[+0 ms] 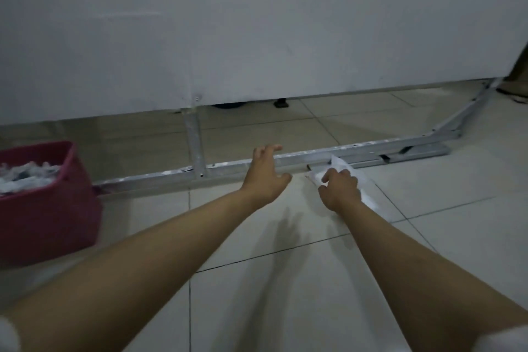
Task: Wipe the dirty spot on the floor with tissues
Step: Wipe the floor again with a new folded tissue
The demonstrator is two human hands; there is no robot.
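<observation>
A person reaches both bare arms out over a pale tiled floor (257, 280); the right hand (340, 190) has its fingers curled round a crumpled white paper tissue (347, 171), knuckles up, w/ the tissue down against the tile; part of the sheet sticks out beyond the fingers on the far side, and another bit trails out on the side away from the other hand; whether any dirt lies under the wad can't be told, as hand and paper cover that patch. Just beside that grip, twd the person's left, the left hand (267, 177) is held w/ fingers relaxed and spread, holding nothing; its fingertips reach to the long silver-grey metal floor rail (148, 180), though contact can't be made out; its shadow falls on the tiles nearer the person. The rail runs immediately beyond the gripped tissue, joined to an upright metal post and angled braces that carry a large white partition panel (257, 23), which clears the floor by a gap. Well off from the grip, past the left forearm, stands a dark pink plastic bin (51, 208) filled w/ crumpled white tissues; dim light, grout lines dark.
</observation>
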